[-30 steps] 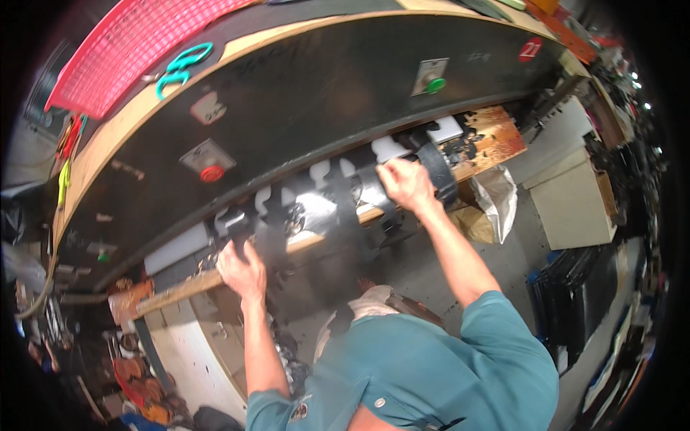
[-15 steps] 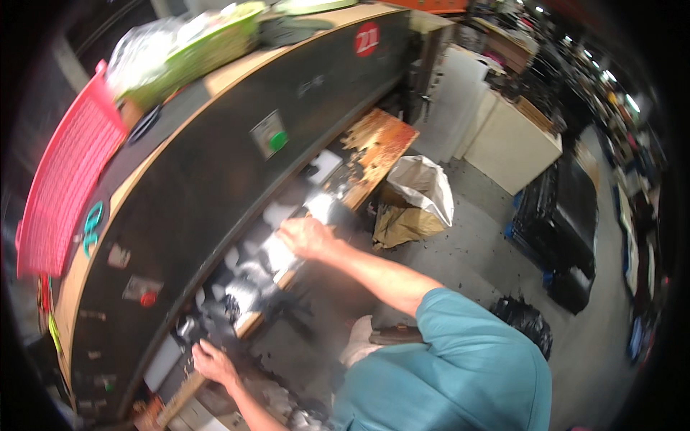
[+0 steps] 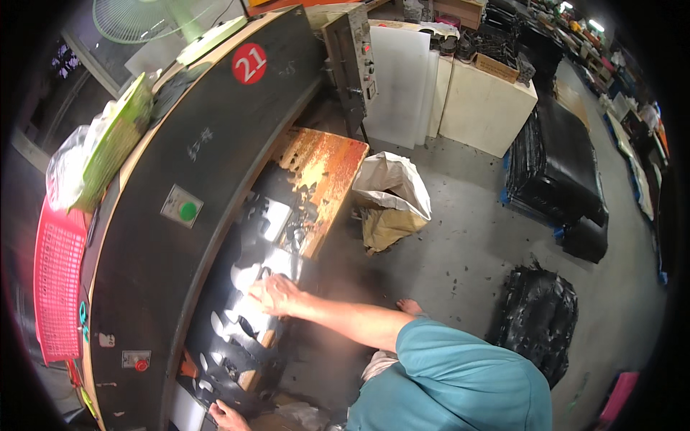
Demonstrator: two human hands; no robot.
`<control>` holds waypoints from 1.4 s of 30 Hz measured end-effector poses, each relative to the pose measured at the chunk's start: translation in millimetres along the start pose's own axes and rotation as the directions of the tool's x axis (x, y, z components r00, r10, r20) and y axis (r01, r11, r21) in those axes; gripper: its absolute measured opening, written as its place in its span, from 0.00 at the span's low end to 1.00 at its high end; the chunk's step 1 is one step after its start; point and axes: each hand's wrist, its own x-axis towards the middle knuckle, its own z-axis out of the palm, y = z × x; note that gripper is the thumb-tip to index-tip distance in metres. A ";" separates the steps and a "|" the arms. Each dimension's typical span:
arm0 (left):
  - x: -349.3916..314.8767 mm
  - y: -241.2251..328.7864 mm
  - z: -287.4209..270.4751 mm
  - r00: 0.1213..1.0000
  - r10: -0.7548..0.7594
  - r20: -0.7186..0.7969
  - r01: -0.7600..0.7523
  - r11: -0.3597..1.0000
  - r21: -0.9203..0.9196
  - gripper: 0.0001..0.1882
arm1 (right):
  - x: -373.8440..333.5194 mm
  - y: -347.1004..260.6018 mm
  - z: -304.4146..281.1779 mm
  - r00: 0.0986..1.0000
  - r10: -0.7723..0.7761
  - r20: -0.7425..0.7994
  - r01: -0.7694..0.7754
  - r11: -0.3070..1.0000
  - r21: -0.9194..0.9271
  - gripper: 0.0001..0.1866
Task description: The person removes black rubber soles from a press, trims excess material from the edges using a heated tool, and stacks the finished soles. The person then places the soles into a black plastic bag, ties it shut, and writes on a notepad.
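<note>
Head view, read left to right. A pink perforated basket [image 3: 56, 287] hangs at the far left edge, with a clear bag and green packet [image 3: 100, 154] above it on the top of the machine. The large black machine housing [image 3: 208, 165] curves across the left half; it carries a small square plate with a round green button [image 3: 187, 210], a red round button [image 3: 141, 364] low down, and a red circular sign [image 3: 249, 63] with white figures near its upper end. Under the housing lies the black sheet material [image 3: 248, 302], full of cut-out holes, draped over a worn orange cutting board [image 3: 323, 179].

The left hand [image 3: 228, 415] is cut off by the lower edge; it touches the near end of the sheet, and its grip cannot be made out. The right hand [image 3: 277, 294] lies on the sheet, fingers bent loosely; whether they pinch it is unclear.

Further right stand an open white sack [image 3: 392, 194], white panels [image 3: 410, 79], a cream cabinet [image 3: 485, 108], stacked black sheets [image 3: 557, 165] and a black scrap heap [image 3: 539, 323]. The distant aisle is too small to read.
</note>
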 end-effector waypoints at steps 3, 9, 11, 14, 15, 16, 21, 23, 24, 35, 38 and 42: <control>0.8 51.3 -8.7 0.974 0.085 -0.208 -0.037 0.974 0.222 0.22 | -0.4 11.4 4.9 0.988 -0.128 -0.083 0.135 0.987 0.088 0.10; -44.8 182.9 33.1 0.932 0.298 0.205 -0.339 0.919 0.204 0.17 | 2.9 22.8 7.5 0.970 -0.244 -0.020 0.244 0.953 0.180 0.07; -57.3 211.7 48.7 0.924 0.309 0.225 -0.353 0.916 0.190 0.16 | 3.2 23.5 6.8 0.976 -0.216 0.011 0.205 0.941 0.268 0.08; -68.0 235.4 57.0 0.930 0.334 0.152 -0.364 0.895 0.257 0.17 | 3.5 23.4 6.7 0.977 -0.206 0.045 0.186 0.944 0.272 0.08; -69.3 238.2 56.4 0.940 0.309 0.145 -0.339 0.897 0.283 0.17 | 3.5 23.5 7.5 0.978 -0.210 0.010 0.198 0.934 0.297 0.08; -70.2 239.1 55.4 0.949 0.284 0.138 -0.313 0.899 0.306 0.18 | 3.7 23.5 8.3 0.978 -0.206 0.018 0.190 0.931 0.311 0.09; -68.1 216.0 52.8 0.945 0.274 0.178 -0.320 0.888 0.331 0.23 | 4.1 24.9 15.1 0.978 -0.204 0.042 0.179 0.928 0.327 0.09; -62.5 201.0 56.5 0.952 0.218 0.216 -0.284 0.892 0.352 0.27 | 4.7 25.3 16.2 0.972 -0.224 0.068 0.196 0.937 0.289 0.09; -59.1 194.6 59.4 0.950 0.257 0.177 -0.302 0.901 0.311 0.22 | 4.8 25.3 15.5 0.974 -0.221 0.038 0.200 0.932 0.302 0.09; -62.3 190.0 53.5 0.909 0.411 0.065 -0.416 0.895 0.158 0.12 | -8.6 20.8 -29.4 0.997 -0.040 0.066 0.019 0.954 0.300 0.11; -58.7 185.6 37.3 0.895 0.438 0.082 -0.444 0.892 0.088 0.12 | -4.9 -2.8 -32.6 0.972 0.232 0.039 -0.228 0.890 0.394 0.11; -34.0 178.6 6.3 0.852 0.431 0.296 -0.413 0.902 -0.124 0.13 | 26.0 -69.8 -10.1 0.914 0.397 -0.076 -0.323 0.830 0.454 0.06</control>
